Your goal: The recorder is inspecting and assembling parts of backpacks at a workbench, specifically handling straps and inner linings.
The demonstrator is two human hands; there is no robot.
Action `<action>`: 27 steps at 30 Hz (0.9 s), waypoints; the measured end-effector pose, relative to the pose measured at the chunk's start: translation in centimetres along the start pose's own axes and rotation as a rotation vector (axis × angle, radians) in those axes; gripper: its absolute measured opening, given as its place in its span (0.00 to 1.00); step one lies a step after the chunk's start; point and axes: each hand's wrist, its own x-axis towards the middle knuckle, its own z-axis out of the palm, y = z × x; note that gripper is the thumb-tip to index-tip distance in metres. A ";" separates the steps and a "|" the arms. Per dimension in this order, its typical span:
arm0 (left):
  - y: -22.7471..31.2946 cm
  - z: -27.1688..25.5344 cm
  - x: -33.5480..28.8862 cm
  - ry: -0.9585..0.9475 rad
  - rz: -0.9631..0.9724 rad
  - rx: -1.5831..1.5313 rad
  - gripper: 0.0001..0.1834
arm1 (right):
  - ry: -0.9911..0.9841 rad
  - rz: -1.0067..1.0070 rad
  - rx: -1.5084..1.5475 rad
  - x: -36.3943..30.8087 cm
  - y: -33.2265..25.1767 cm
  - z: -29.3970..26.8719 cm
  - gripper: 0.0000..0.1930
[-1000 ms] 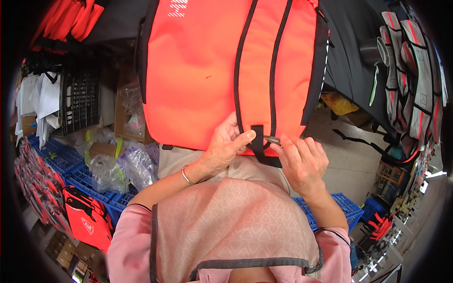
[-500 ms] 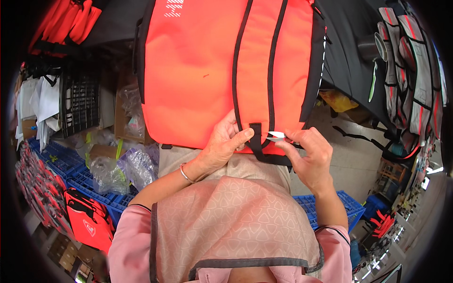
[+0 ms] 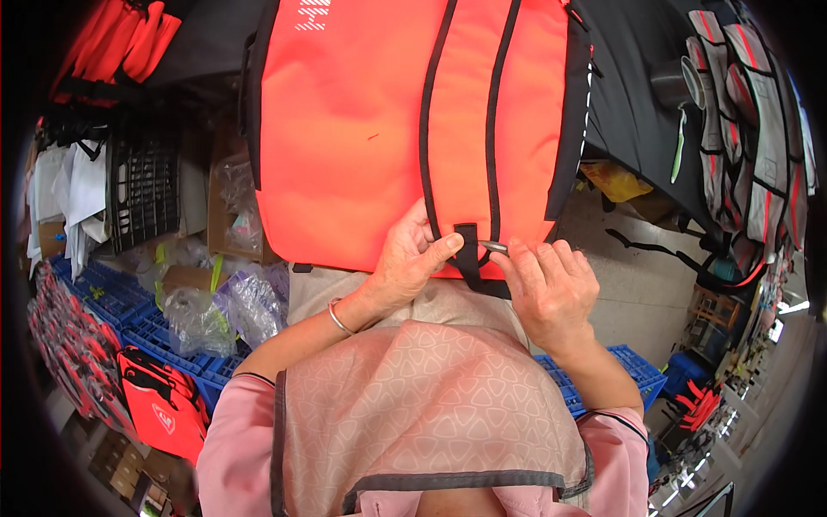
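A bright orange-red backpack [image 3: 340,181] with black edging lies in front of me, its padded shoulder strap [image 3: 458,129] running down its right half. My left hand [image 3: 412,260] is closed on the strap's lower end, thumb on top beside the black webbing [image 3: 466,258]. Small metal thread snips [image 3: 494,246] are pinched in my right hand [image 3: 553,289]. Their tip points left at the strap's edge, close to the webbing. Most of the snips is hidden by my fingers. A short dark thread or mark [image 3: 373,136] shows on the backpack's panel.
Blue plastic crates [image 3: 164,332] with clear plastic bags [image 3: 202,319] stand at left, near a black crate [image 3: 145,181]. Another red bag [image 3: 162,405] is below them. Grey straps with red stripes [image 3: 758,155] hang at right by a black-covered table [image 3: 633,95].
The snips' blades were spread apart before and are now together. My right hand has turned, its knuckles now upward, and shifted slightly left. My left hand keeps its hold on the strap.
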 end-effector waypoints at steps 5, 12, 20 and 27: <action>-0.2 -0.2 0.0 0.002 -0.048 0.016 0.22 | 0.025 0.168 0.202 -0.3 1.4 1.0 0.12; 0.4 0.0 -0.1 0.010 -0.051 0.058 0.24 | -0.001 0.142 0.278 -0.1 1.2 0.1 0.13; 0.0 -0.1 0.0 0.015 0.017 0.072 0.21 | -0.024 0.031 0.034 -0.2 0.1 0.3 0.13; -0.4 -0.5 0.0 0.041 -0.083 0.096 0.22 | -0.009 0.082 0.189 -0.9 1.4 1.3 0.11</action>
